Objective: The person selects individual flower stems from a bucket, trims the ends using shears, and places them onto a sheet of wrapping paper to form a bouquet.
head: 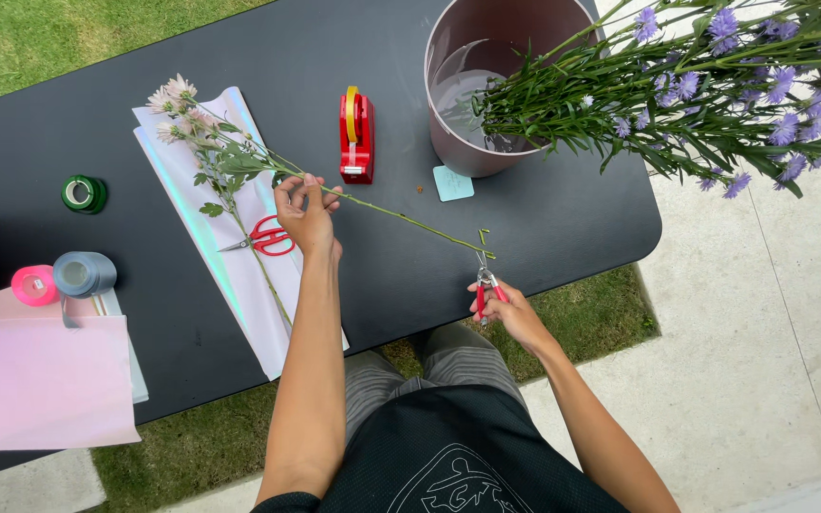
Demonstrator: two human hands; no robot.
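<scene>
My left hand (306, 214) pinches a long green flower stem (401, 218) above the black table (525, 218). The stem's pale pink blooms (175, 103) lie at the far left over a sheet of white wrapping paper (239, 275). My right hand (510, 309) grips small red-handled snips (484, 280) at the table's near edge. The blades meet the cut end of the stem. A short green offcut sits just above the blade tips.
Red scissors (268, 237) lie on the paper by my left hand. A red tape dispenser (356, 138), a mauve bucket (448, 133) of purple flowers (715, 85), a green tape roll (83, 194), pink and blue ribbon spools (59, 277) and pink paper (35, 380) also sit on the table.
</scene>
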